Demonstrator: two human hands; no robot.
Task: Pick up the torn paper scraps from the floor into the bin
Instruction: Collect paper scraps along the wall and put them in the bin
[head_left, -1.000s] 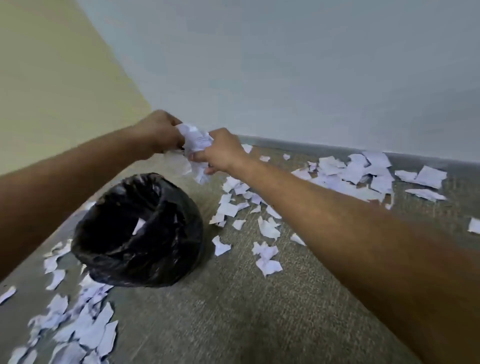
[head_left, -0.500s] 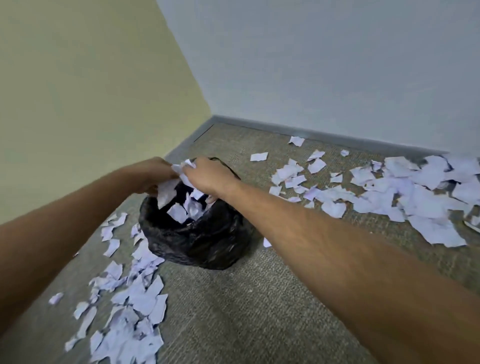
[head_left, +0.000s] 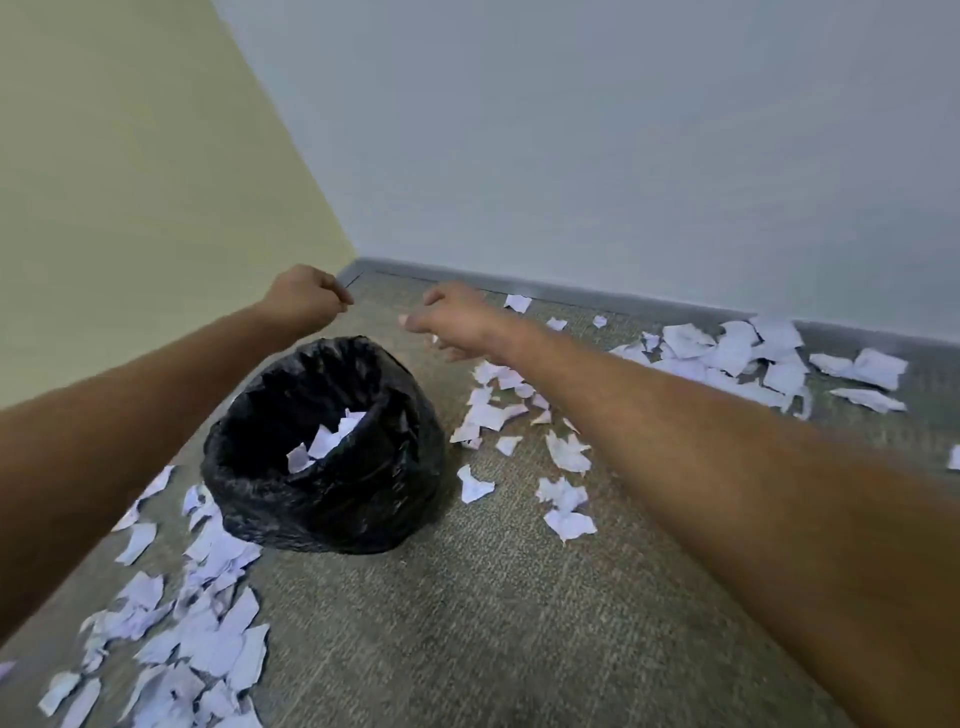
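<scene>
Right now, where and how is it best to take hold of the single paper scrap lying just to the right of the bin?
Probably come from straight above with the right hand, which is nearest. The paper scrap lies flat on the carpet, apart from the bin and other pieces, so its sides are free. Pinch its upper pointed corner between thumb and fingertip; that narrow tip should lift more easily than the wide lower edge.
</scene>
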